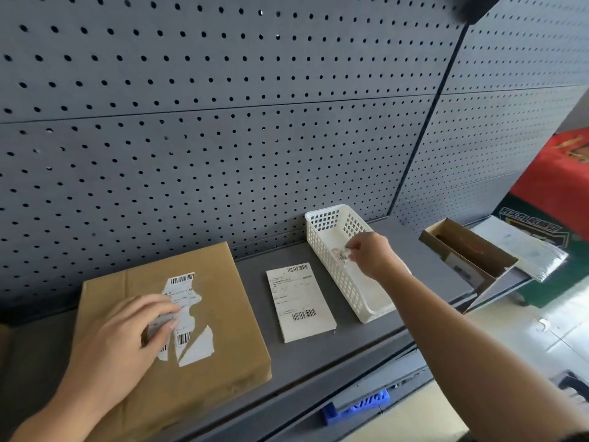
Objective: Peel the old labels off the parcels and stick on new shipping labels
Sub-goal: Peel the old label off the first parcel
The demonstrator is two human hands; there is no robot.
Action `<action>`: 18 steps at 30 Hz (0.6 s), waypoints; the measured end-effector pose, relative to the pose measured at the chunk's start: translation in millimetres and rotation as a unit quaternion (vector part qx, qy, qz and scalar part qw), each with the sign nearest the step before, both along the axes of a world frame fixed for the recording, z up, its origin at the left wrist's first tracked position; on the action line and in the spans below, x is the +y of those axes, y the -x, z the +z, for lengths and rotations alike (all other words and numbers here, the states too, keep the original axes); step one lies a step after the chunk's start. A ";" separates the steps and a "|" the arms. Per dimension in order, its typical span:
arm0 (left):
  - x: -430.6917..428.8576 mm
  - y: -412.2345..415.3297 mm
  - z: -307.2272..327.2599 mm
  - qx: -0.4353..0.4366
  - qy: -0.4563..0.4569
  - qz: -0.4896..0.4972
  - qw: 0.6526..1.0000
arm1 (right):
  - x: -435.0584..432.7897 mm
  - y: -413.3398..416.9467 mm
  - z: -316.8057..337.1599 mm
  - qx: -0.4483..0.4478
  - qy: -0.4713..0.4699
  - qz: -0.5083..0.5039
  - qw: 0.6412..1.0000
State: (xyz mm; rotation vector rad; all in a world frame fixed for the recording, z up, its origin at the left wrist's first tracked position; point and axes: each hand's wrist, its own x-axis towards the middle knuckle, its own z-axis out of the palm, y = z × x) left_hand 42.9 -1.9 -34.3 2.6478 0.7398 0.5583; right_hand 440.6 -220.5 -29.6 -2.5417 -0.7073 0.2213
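Observation:
A flat brown parcel (223, 330) lies on the grey shelf at the left. Its old white label (188, 314) is torn, with ragged pieces still stuck on. My left hand (127, 342) rests on the parcel, its fingers pinching a lifted strip of that label. A stack of new shipping labels (301, 301) lies on the shelf to the parcel's right. My right hand (369, 253) is over the white plastic basket (331, 247), pinching a small crumpled scrap of label (341, 253) just inside it.
A grey pegboard wall (223, 122) stands behind the shelf (255, 272). An open cardboard box (468, 253) and a silver padded mailer (522, 250) lie at the right end. Below the shelf edge sits a blue plastic item (357, 408). Red and green cartons (554, 193) stand far right.

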 end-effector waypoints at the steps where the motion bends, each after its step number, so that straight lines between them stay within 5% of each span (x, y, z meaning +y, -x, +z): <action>1: -0.1 -0.2 -0.1 0.000 -0.002 0.003 1.000 | 1.8 -0.7 -2.8 -0.012 0.016 0.005 1.000; 18: -0.1 0.4 -0.8 -0.009 0.000 0.001 1.000 | 21.6 -9.6 -32.0 -0.057 0.117 0.019 0.991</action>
